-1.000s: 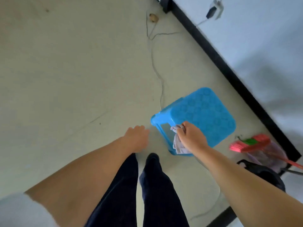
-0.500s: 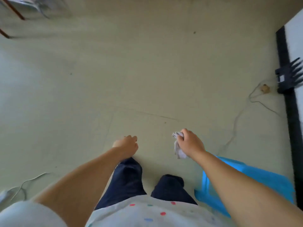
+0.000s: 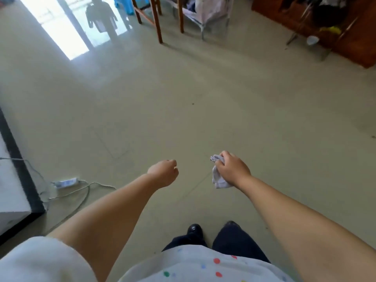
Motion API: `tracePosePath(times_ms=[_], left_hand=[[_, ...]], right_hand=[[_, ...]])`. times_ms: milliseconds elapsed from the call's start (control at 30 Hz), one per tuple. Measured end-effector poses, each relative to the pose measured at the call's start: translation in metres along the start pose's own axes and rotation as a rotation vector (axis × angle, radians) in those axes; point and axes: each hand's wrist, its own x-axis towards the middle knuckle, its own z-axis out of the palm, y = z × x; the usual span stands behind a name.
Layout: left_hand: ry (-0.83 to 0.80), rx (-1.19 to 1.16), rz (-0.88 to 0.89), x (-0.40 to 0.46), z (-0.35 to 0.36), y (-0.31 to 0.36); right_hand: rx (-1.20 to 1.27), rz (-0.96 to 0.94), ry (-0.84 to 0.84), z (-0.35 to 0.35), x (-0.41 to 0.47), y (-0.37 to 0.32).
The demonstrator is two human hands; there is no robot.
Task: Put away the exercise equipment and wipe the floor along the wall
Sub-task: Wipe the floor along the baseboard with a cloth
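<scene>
My right hand (image 3: 233, 169) grips a small crumpled grey cloth (image 3: 217, 178), which hangs below my fingers over the pale green floor (image 3: 183, 108). My left hand (image 3: 164, 173) hangs beside it with its fingers loosely curled and holds nothing. Both arms reach forward above my dark trouser legs and black shoes (image 3: 195, 231). A white wall with a black skirting board (image 3: 18, 165) runs along the left edge. No exercise equipment is in sight.
A white power strip (image 3: 66, 182) with trailing cables lies on the floor by the skirting board. Wooden table legs (image 3: 157, 21) and a metal-framed rack stand far ahead. A brown wooden cabinet (image 3: 345, 37) fills the upper right. A bright doorway (image 3: 67, 27) is at upper left.
My view has swung left, away from the blue stool and the wall with the broom, out onto the open room. Both hands keep their pose, and the cloth stays in my right hand.
</scene>
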Motion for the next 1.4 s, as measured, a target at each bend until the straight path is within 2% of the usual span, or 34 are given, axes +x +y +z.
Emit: tracePosePath(times_ms=[167, 333, 600, 867, 1133, 1400], left_hand=[[0.065, -0.078, -0.09, 0.057, -0.035, -0.024], [0.189, -0.145, -0.164, 0.134, -0.098, -0.042], [0.296, -0.284, -0.328, 0.21, -0.184, -0.1], [0.289, -0.256, -0.54, 0.256, -0.213, -0.239], [0.279, -0.274, -0.658, 0.303, -0.303, -0.406], [0.267, -0.366, -0.79, 0.355, -0.361, -0.531]], right_hand=[[-0.123, -0.127, -0.039, -0.026, 0.085, -0.042], [-0.236, -0.195, -0.05, -0.061, 0.193, -0.08], [-0.41, -0.39, -0.185, -0.092, 0.357, -0.203], [-0.501, -0.655, -0.354, -0.029, 0.465, -0.361], [-0.512, -0.677, -0.352, 0.01, 0.56, -0.539], [-0.636, -0.78, -0.447, 0.066, 0.653, -0.694]])
